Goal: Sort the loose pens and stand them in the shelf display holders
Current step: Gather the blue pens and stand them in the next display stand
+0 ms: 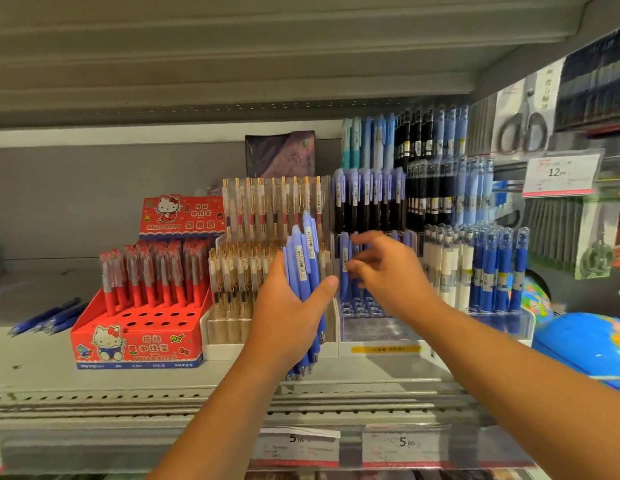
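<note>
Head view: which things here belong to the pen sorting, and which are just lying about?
Part of the job:
- bundle of blue pens in the left hand
- right hand at the clear holder
- loose pens on the shelf

Just lying about:
- red pen box
- scissors
- globe

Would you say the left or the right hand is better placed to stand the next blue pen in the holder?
Right. The right hand is already at the clear holder, fingers pinching a blue pen over its empty slots. The left hand is occupied gripping the bundle of blue pens.
</note>
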The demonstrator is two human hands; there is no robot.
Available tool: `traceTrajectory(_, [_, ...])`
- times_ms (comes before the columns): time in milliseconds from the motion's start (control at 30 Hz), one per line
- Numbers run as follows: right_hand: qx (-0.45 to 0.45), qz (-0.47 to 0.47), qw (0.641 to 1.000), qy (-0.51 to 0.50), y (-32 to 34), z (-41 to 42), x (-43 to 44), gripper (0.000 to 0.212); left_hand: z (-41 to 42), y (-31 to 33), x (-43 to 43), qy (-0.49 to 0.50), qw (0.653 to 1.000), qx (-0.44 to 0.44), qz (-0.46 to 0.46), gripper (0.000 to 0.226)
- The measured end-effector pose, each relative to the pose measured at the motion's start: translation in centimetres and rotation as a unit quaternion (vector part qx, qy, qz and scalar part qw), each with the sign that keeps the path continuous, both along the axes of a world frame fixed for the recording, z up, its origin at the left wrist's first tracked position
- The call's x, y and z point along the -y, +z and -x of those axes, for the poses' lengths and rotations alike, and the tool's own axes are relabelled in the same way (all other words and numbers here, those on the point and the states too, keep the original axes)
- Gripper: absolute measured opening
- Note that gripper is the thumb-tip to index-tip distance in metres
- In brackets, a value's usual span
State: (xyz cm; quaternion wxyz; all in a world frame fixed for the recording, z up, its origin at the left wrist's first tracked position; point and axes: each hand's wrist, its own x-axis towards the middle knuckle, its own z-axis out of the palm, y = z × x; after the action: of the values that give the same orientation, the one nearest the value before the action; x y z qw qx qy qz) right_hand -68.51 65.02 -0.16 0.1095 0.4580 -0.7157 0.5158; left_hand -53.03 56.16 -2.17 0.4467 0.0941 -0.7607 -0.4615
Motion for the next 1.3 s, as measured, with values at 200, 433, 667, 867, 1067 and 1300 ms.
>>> traceTrajectory(200, [-0.010, -0.006, 1.000, -0.021, -0.5, -0.2, 0.3, 0.035, -0.1, 0.0, 0.2, 0.007, 1.000, 0.007, 0.005, 0.054])
traceTrajectory(433, [-0.015, -0.011, 0.999, -0.026, -0.3, -0.3, -0.2, 0.037, -0.2, 0.3, 0.0, 0.004, 0.998, 0.051, 0.021, 0.076])
traceTrajectory(667, [0.016, 0.098, 0.994, 0.050, 0.1, -1.7, -1.0, 0.014, -0.2, 0.1, 0.0, -0.011, 0.995, 0.073, 0.059, 0.089])
traceTrajectory(867, [0.083, 0.126, 0.960, 0.235, 0.7, -3.3, -1.4, 0.014, -0.2, 0.1, -0.1, -0.051, 0.992, 0.082, 0.086, 0.073])
traceTrajectory(1067, [0.116, 0.141, 0.958, 0.222, 0.8, -3.0, -1.2, 0.012, -0.1, 0.2, -0.2, -0.054, 0.994, 0.058, 0.080, 0.052])
traceTrajectory(1300, [0.181, 0.186, 0.942, 0.213, 1.2, -3.0, -1.9, 0.006, 0.3, 0.1, 0.0, -0.056, 0.997, 0.014, 0.047, 0.056])
